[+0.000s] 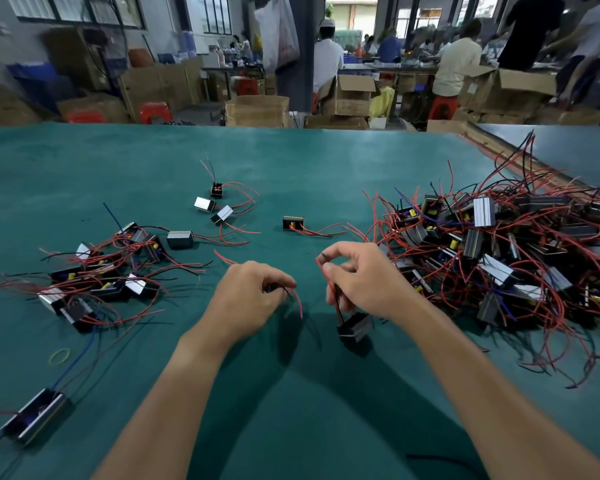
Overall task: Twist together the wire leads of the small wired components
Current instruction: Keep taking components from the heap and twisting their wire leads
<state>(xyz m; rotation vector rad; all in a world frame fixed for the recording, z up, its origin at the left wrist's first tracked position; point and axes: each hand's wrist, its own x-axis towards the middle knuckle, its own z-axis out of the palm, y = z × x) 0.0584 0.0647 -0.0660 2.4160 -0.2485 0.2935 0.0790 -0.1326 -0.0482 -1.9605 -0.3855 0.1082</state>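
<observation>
My right hand [359,282] pinches the red and black leads [330,289] of a small black boxed component [355,328], which hangs below it just above the green table [291,161]. My left hand [250,301] is curled round another component that its fingers mostly hide; that part's red lead [298,301] and a black lead stick out to the right. The two hands are a short gap apart at the table's middle.
A big tangled heap of components with red wires [499,258] fills the right side. A smaller heap [101,275] lies at the left, several loose ones [219,206] farther back, one [35,419] near left. A rubber band [60,356] lies left. People work beyond the table.
</observation>
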